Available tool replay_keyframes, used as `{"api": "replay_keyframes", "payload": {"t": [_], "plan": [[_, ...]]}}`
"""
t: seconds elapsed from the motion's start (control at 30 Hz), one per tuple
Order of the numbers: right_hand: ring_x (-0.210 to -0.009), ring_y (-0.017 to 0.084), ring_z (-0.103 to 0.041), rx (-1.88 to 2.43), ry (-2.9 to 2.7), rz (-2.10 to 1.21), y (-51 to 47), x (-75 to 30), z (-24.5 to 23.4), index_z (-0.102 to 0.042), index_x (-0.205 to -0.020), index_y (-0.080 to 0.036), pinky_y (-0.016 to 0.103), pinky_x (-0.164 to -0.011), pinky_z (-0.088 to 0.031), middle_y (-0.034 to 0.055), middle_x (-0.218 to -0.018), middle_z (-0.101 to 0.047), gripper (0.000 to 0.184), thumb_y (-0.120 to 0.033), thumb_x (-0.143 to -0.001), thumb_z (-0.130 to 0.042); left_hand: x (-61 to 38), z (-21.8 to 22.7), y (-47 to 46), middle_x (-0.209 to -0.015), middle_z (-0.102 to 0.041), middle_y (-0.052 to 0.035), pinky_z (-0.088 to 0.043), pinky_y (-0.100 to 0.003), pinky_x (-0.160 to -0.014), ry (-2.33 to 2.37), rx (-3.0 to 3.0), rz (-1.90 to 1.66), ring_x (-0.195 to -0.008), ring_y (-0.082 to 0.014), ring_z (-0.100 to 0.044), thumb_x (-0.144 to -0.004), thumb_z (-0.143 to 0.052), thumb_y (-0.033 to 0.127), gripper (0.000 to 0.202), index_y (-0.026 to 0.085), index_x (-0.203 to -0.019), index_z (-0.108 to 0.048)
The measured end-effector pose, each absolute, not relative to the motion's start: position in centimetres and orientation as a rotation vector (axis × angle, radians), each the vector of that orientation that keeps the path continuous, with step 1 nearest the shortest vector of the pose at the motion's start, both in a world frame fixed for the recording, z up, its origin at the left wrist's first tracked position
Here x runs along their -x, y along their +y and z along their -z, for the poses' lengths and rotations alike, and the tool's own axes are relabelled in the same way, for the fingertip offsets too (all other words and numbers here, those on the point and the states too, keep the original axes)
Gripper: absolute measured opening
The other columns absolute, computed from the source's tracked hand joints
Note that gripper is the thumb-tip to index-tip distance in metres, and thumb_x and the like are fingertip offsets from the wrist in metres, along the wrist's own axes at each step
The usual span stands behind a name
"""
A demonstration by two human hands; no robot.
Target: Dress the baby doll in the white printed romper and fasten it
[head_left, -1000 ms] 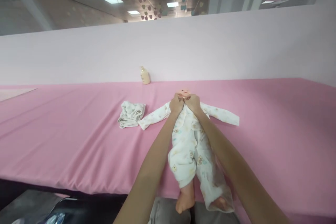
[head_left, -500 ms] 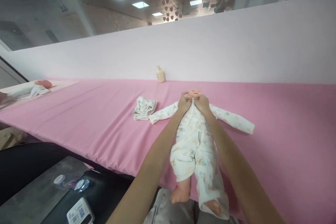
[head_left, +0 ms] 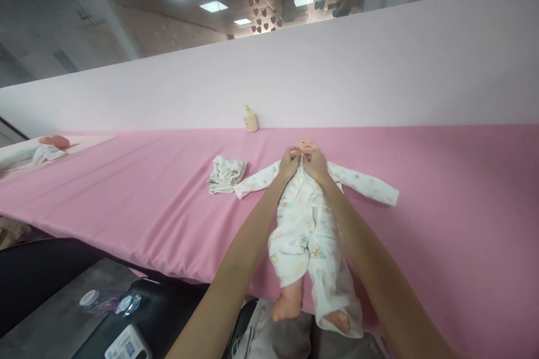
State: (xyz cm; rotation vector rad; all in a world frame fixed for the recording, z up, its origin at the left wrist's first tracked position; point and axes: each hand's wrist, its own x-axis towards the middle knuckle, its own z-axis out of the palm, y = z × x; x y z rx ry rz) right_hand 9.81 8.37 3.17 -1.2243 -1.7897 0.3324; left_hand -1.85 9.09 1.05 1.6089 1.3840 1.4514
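Observation:
A baby doll (head_left: 307, 145) lies on its back on the pink-covered table (head_left: 455, 224), feet toward me. It is dressed in a white patterned romper (head_left: 292, 210), sleeves spread to both sides. One bare foot pokes out of the left leg; the other foot shows partly at the right leg's end. At the neck, my left hand (head_left: 289, 162) pinches one side of the romper's collar. My right hand (head_left: 315, 164) pinches the other side, close beside it. My fingertips hide the fastening between them. Folded white patterned cloth (head_left: 226, 174) sits by the left sleeve's cuff.
A cream pump bottle (head_left: 250, 119) stands against the white wall (head_left: 177, 95). Another doll (head_left: 54, 142) lies at the far left. Below the table edge are clear plastic bottles (head_left: 110, 302) and a white device with a label (head_left: 127, 343).
The camera view has shifted slightly, so most things appear a little further left. Both hands stay at the collar, with only small finger movement.

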Motion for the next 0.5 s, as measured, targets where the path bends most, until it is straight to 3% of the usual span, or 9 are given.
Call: {"api": "replay_keyframes", "payload": {"t": [0.13, 0.27, 0.5], "plan": [[-0.097, 0.020, -0.060, 1.255, -1.729, -0.341, 8.3, -9.8, -2.9, -0.064, -0.104, -0.014, 0.034, -0.088, -0.045, 0.0098, -0.106, -0.066, 0.033, -0.010, -0.078, -0.045, 1.9, -1.2, 7.9, -0.096, -0.070, -0.0029, -0.048, -0.029, -0.083, 1.383, -1.687, -1.438, -0.089, -0.0157, -0.065, -0.080, -0.058, 0.027, 0.032, 0.021, -0.111, -0.052], [-0.094, 0.019, -0.062, 1.257, -1.699, -0.359, 7.1, -10.0, -2.4, -0.055, -0.116, -0.015, 0.032, -0.085, -0.046, 0.0097, -0.107, -0.067, 0.034, -0.017, -0.083, -0.046, 2.1, -1.0, 6.7, -0.106, -0.068, -0.0041, -0.045, -0.027, -0.090, 1.355, -1.784, -1.429, -0.100, -0.0138, -0.062, -0.086, -0.048, 0.024, 0.025, 0.020, -0.110, -0.052], [-0.093, 0.022, -0.058, 1.265, -1.759, -0.177, 3.8, -10.2, -1.0, -0.061, -0.099, -0.016, 0.031, -0.082, -0.043, 0.0093, -0.094, -0.067, 0.023, -0.016, -0.083, -0.044, 1.9, -2.3, 5.3, -0.104, -0.068, -0.0019, -0.044, -0.025, -0.088, 1.435, -2.041, -1.312, -0.096, -0.0129, -0.062, -0.086, -0.041, 0.016, 0.023, 0.021, -0.104, -0.054]]}}
